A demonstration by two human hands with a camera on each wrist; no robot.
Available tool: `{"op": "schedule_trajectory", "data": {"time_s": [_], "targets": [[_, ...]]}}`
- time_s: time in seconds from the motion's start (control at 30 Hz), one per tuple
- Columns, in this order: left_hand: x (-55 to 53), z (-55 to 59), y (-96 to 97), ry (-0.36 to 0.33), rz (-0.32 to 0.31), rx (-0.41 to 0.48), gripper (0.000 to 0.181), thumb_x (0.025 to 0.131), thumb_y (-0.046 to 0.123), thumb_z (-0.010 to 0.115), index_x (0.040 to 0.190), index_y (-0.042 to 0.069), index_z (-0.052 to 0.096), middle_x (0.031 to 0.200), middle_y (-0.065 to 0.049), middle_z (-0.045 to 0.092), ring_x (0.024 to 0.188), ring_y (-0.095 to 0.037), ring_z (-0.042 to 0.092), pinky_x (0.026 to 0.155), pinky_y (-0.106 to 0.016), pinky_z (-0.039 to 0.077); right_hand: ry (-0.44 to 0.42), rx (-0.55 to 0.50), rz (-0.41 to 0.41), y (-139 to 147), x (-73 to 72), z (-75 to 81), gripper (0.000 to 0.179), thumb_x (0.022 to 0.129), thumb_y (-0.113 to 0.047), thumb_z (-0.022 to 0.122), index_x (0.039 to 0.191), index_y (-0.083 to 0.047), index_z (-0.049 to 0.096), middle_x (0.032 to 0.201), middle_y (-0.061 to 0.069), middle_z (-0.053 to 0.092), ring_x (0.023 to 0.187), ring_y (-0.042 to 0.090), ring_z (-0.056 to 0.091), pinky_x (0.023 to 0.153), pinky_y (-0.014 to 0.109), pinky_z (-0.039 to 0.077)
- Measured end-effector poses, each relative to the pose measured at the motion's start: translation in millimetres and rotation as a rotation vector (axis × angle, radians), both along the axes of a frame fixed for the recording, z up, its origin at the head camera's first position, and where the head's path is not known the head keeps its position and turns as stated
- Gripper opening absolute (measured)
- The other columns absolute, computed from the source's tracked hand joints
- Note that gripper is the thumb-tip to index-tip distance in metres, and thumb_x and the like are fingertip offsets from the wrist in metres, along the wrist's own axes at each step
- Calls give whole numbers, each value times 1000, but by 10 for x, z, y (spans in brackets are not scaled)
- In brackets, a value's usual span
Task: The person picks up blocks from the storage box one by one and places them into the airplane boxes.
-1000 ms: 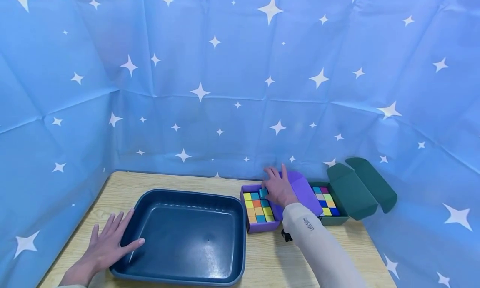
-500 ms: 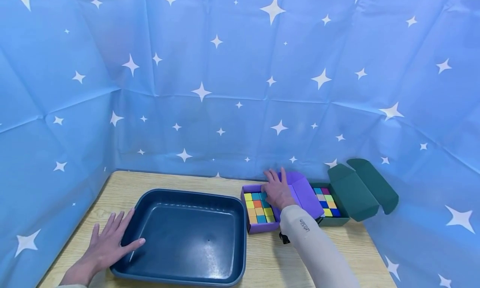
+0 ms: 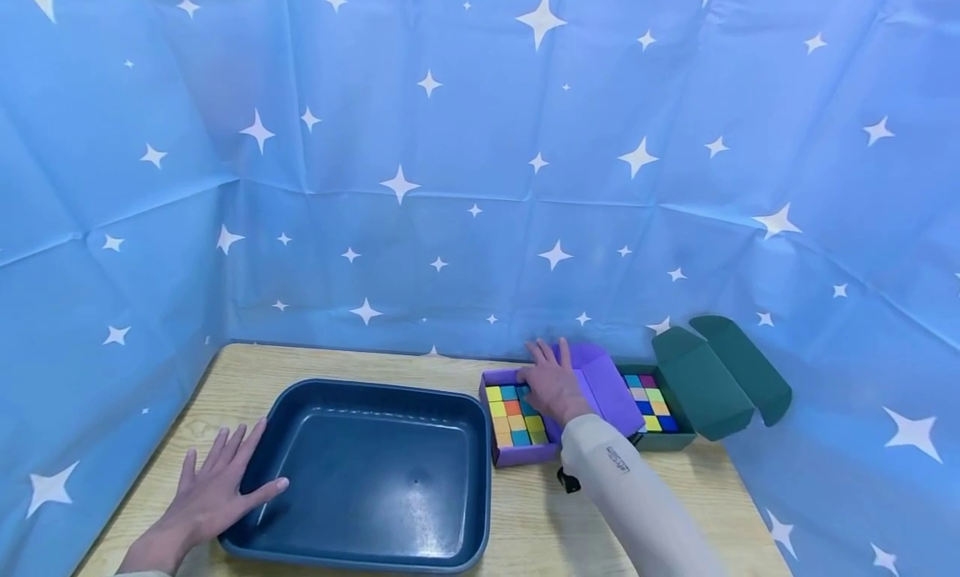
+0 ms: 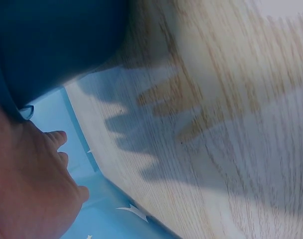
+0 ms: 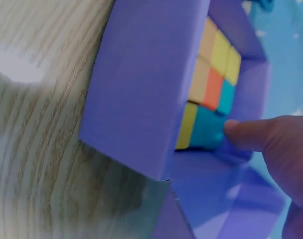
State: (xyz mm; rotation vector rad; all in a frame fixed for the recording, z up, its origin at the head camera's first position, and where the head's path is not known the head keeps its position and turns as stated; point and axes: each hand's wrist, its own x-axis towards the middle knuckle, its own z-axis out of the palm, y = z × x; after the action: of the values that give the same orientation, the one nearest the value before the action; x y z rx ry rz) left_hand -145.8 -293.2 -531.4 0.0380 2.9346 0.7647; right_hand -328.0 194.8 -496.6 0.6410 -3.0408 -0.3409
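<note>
My left hand (image 3: 217,494) rests spread at the left rim of a dark blue tray (image 3: 352,560), fingers straight; its side shows in the left wrist view. At the table's back right, my right hand (image 3: 555,385) reaches over a purple box (image 3: 525,455) filled with rows of coloured cubes. In the right wrist view, the right thumb (image 5: 246,133) touches a teal cube (image 5: 207,130) at the end of the rows. The other right fingers stretch up and apart past the box; the head view shows nothing lifted in that hand.
The purple lid (image 3: 607,385) is folded back to the right, overlapping a green box (image 3: 663,440) of coloured cubes with its own lid (image 3: 705,381) raised. A small black object (image 3: 568,479) hangs below the right wrist. Star-patterned blue cloth (image 3: 450,143) walls the wooden table (image 3: 300,358).
The teal cube, raised at the right fingers a second ago, now sits lower, among the others in the purple box. The right hand has sunk slightly with it; the left hand stays still.
</note>
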Motion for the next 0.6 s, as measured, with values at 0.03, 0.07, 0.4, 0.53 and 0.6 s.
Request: {"op": "schedule_trajectory", "data": {"time_s": [0.03,0.07,0.4,0.53,0.6], "targets": [[-2,0,-2,-1,0,1,100,87,63,59,158,23,1,155,-38,14,144,-57,-1,103,-79,-14,3,-39,14,-18,34,26,29,84,-30,76,113,-28,72,152,10,40,146,34,28,120,64,10],[-3,2,-3,-3,-1,3,100,87,63,59,158,24,0,155,-38,14,144,-57,-1,103,-79,-15,5,-77,30,-37,76,48,30,83,-29,77,112,-27,72,148,10,45,144,33,32,120,63,14],[-3,-10,-9,-25,-9,22,100,87,63,58,158,25,-1,155,-39,13,143,-58,-1,101,-80,-13,35,-274,205,-153,649,127,32,84,-35,75,109,-16,70,113,3,67,106,23,64,91,45,54],[1,-23,-19,-21,-15,15,100,88,63,58,158,25,-2,154,-38,14,143,-58,0,100,-80,-12,41,-264,198,-151,865,65,32,84,-39,75,108,-19,72,110,0,69,102,20,65,86,42,56],[1,-29,-25,-20,-16,15,100,88,63,57,158,25,-2,154,-38,15,143,-58,-1,100,-80,-13,42,-267,198,-149,950,29,32,85,-39,74,110,-19,72,111,0,69,104,20,64,86,42,56]]}}
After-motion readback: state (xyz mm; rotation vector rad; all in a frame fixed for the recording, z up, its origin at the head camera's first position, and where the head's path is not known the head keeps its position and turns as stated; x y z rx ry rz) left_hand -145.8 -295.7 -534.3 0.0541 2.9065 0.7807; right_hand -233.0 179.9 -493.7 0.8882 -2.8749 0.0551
